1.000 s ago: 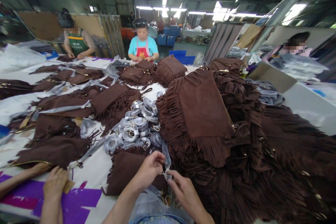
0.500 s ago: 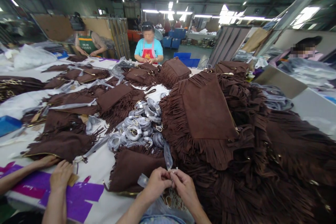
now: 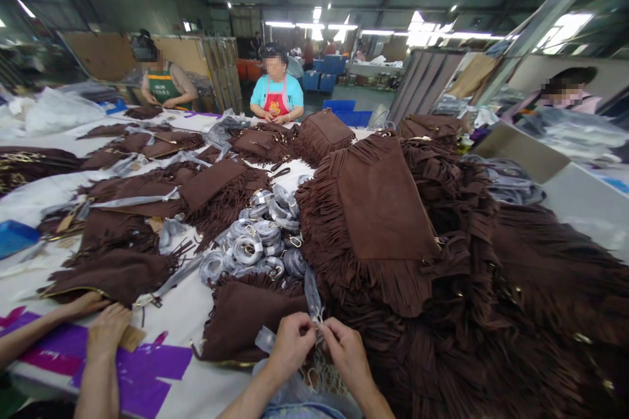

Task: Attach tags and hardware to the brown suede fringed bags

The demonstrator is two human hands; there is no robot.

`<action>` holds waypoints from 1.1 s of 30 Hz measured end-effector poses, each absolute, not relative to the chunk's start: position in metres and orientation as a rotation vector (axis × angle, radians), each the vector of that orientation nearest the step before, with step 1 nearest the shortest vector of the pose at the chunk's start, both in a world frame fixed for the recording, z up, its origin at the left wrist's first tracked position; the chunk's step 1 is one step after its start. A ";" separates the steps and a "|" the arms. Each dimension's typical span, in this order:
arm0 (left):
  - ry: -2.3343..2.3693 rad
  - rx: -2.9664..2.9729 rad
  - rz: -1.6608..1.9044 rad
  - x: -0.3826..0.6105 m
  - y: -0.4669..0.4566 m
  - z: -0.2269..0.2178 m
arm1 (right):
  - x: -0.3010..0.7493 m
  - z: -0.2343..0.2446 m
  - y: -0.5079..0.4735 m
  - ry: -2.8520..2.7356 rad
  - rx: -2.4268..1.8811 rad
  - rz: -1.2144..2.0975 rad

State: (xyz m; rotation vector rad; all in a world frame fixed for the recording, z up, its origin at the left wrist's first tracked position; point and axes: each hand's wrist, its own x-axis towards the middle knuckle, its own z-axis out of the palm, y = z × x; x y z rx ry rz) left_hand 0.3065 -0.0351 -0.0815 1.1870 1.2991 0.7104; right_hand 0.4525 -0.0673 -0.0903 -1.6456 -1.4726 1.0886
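Low in the middle of the view, my left hand [image 3: 295,343] and my right hand [image 3: 345,348] face each other, thumbs and fingertips pinched around a thin white string [image 3: 318,315]. Its loose ends stick up between my fingertips. Just beyond them a strip of clear plastic wrap [image 3: 311,289] runs up toward the coiled straps. A tangle of pale strings [image 3: 324,374] hangs below my hands, over a clear bag in my lap. Left of my left hand lies a brown fringed bag [image 3: 248,322] with a zip along its near edge.
Plastic-wrapped coiled straps [image 3: 247,245] with metal clips are heaped ahead. A tall pile of brown fringed bags [image 3: 388,209] rises on the right. At left, a co-worker's hands [image 3: 107,330] work at another bag above purple sheeting [image 3: 147,373]. More people stand across the table.
My fingertips have drawn slightly apart, and the string ends now show above them. A person across the table has shifted their arms. The view has moved a little.
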 end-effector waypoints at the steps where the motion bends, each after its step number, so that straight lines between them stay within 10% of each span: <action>1: 1.294 1.146 0.721 0.307 -0.034 -0.083 | 0.453 -0.091 -0.067 -1.473 -1.655 1.086; 21: 0.791 0.393 0.746 0.282 -0.034 -0.082 | 0.473 -0.090 -0.071 -1.165 -1.271 1.811; 33: 0.760 0.942 0.483 0.297 -0.038 -0.054 | 0.459 -0.070 -0.064 -1.423 -1.424 1.283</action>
